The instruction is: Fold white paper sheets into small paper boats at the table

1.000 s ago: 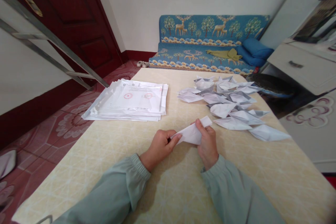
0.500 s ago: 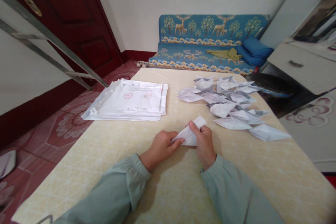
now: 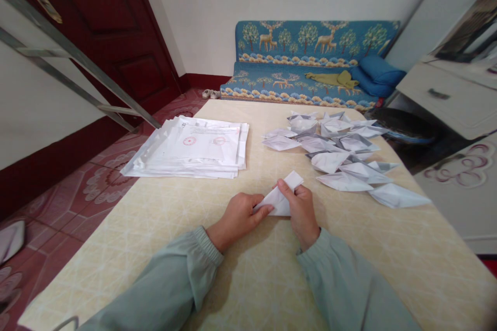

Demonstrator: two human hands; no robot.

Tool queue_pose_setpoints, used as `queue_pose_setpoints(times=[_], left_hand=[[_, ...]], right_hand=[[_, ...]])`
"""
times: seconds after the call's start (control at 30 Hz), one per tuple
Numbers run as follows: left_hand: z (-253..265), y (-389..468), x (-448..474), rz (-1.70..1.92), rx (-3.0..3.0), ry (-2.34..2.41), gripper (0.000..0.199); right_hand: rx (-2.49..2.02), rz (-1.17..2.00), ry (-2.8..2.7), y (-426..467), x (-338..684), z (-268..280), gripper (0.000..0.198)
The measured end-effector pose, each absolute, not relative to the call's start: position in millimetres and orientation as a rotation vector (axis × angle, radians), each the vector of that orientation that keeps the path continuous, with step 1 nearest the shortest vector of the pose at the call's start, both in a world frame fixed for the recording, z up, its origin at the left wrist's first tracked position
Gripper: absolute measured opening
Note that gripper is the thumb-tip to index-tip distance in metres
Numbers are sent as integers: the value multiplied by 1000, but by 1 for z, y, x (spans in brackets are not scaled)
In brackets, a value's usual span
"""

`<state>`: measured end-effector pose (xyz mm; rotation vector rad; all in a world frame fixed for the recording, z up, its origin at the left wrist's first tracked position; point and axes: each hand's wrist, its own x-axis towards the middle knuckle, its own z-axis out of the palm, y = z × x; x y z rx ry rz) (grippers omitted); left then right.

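A small piece of folded white paper [image 3: 278, 202] is held between my two hands, just above the middle of the table. My left hand [image 3: 241, 215] pinches its left end, thumb on top. My right hand [image 3: 301, 210] grips the right side, with the thumb pressed on the upper face and the fingers partly hidden behind. One narrow end of the paper sticks up past my right thumb. Several folded paper boats [image 3: 344, 181] lie in a cluster to the right of my hands. A stack of printed paper sheets [image 3: 209, 150] with red stamps lies to the left.
The table [image 3: 155, 227] has a pale yellow patterned cover. Behind it stands a blue sofa [image 3: 287, 70] with a deer print. A metal ladder [image 3: 89, 67] leans at the left by a dark red door [image 3: 116, 15]. At the right is a white cabinet [image 3: 450, 93].
The upper end of the folded paper and my right thumb have shifted very slightly left. Both hands keep their hold, and all else lies the same.
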<state>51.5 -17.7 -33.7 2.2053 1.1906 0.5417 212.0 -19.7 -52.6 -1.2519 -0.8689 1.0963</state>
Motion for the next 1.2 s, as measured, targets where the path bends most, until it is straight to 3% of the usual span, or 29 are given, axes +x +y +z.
queue_pose_setpoints(times=[1.2], left_hand=[[-34,-17,52,522,2217,1204,39]], right_hand=[[-1272,1086,-885,-20,213,-51,34]])
